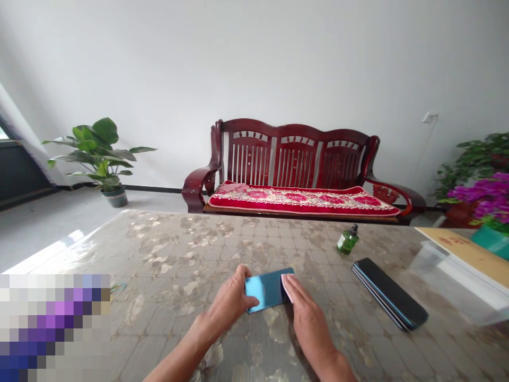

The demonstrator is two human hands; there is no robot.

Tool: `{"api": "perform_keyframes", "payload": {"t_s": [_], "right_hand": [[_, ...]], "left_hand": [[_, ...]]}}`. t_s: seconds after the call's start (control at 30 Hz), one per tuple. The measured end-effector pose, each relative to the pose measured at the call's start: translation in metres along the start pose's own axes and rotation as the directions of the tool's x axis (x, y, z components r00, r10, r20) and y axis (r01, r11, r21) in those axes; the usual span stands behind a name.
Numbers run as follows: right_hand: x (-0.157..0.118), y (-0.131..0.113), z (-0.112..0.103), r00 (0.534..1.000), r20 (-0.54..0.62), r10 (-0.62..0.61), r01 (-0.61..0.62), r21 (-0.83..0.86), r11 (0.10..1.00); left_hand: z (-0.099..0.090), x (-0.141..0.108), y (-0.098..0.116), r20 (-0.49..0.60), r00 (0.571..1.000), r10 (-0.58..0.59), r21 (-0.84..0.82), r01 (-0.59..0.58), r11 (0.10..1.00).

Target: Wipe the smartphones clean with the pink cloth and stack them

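A glossy blue phone [267, 290] is held just above or on the patterned tablecloth; I cannot tell whether it touches. My left hand [235, 293] grips its left end, thumb on the near edge and fingers at the far side. On the right end, my right hand [304, 307] presses a small pale cloth or wipe [287, 286] flat under its fingers. To the right lies a stack of several dark, flat phone-like slabs [392, 294]. Behind that stands a small green bottle [348, 240] with a black top.
The table [178, 329] has a shiny floral cover. At its right are a clear plastic box [441, 281], a tan folder or board [465, 254] and purple flowers in a teal pot [493, 241]. Beyond stand a red wooden bench [296, 159] and a potted plant [113, 196].
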State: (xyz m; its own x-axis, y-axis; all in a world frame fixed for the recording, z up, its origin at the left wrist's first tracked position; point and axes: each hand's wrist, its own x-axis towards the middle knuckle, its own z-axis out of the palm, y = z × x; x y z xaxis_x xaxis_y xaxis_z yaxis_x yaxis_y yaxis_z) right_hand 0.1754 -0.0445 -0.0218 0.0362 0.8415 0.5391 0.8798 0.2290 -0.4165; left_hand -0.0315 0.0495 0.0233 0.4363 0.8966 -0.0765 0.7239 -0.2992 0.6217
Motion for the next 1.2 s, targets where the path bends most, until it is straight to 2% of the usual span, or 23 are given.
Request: {"api": "perform_keyframes", "payload": {"t_s": [0.13, 0.23, 0.33, 0.43, 0.53, 0.6, 0.67, 0.83, 0.93, 1.07, 1.13, 1.2], "right_hand": [[0.017, 0.001, -0.008, 0.996, -0.074, 0.057, -0.052, 0.074, 0.996], [0.024, 0.0, -0.011, 0.994, -0.102, 0.043, -0.038, 0.046, 0.998], [0.028, -0.009, -0.009, 0.994, -0.103, -0.038, 0.035, -0.03, 0.999], [0.029, -0.031, -0.004, 0.987, -0.067, -0.148, 0.141, -0.1, 0.985], [0.03, -0.053, -0.002, 0.962, -0.01, -0.271, 0.268, -0.137, 0.954], [0.03, -0.058, -0.005, 0.946, 0.026, -0.323, 0.324, -0.139, 0.936], [0.032, -0.05, -0.01, 0.948, 0.034, -0.317, 0.318, -0.148, 0.936], [0.038, -0.017, -0.022, 0.983, -0.059, -0.174, 0.158, -0.21, 0.965], [0.036, -0.027, -0.018, 0.982, -0.062, -0.178, 0.162, -0.198, 0.967], [0.031, -0.06, -0.007, 0.955, -0.002, -0.296, 0.294, -0.121, 0.948], [0.032, -0.061, -0.008, 0.954, 0.014, -0.3, 0.3, -0.107, 0.948], [0.035, -0.049, -0.012, 0.967, 0.003, -0.254, 0.252, -0.127, 0.959]], "left_hand": [[0.003, 0.0, 0.002, -0.082, 0.996, 0.04, -0.076, -0.046, 0.996], [0.003, -0.001, 0.006, -0.119, 0.99, 0.078, -0.081, -0.088, 0.993], [0.005, -0.004, 0.009, -0.151, 0.983, 0.108, -0.07, -0.12, 0.99], [0.007, -0.007, 0.012, -0.194, 0.974, 0.119, -0.057, -0.132, 0.99], [0.009, -0.008, 0.012, -0.22, 0.963, 0.159, -0.044, -0.172, 0.984], [0.009, -0.009, 0.012, -0.222, 0.959, 0.174, -0.04, -0.188, 0.981], [0.01, -0.01, 0.011, -0.226, 0.959, 0.169, -0.035, -0.182, 0.983], [0.011, -0.011, 0.012, -0.229, 0.96, 0.163, -0.017, -0.171, 0.985], [0.012, -0.011, 0.013, -0.23, 0.96, 0.159, -0.014, -0.166, 0.986], [0.013, -0.012, 0.012, -0.244, 0.951, 0.188, -0.006, -0.196, 0.981], [0.013, -0.012, 0.011, -0.241, 0.951, 0.195, 0.003, -0.201, 0.98], [0.012, -0.012, 0.011, -0.235, 0.953, 0.191, 0.005, -0.195, 0.981]]}}
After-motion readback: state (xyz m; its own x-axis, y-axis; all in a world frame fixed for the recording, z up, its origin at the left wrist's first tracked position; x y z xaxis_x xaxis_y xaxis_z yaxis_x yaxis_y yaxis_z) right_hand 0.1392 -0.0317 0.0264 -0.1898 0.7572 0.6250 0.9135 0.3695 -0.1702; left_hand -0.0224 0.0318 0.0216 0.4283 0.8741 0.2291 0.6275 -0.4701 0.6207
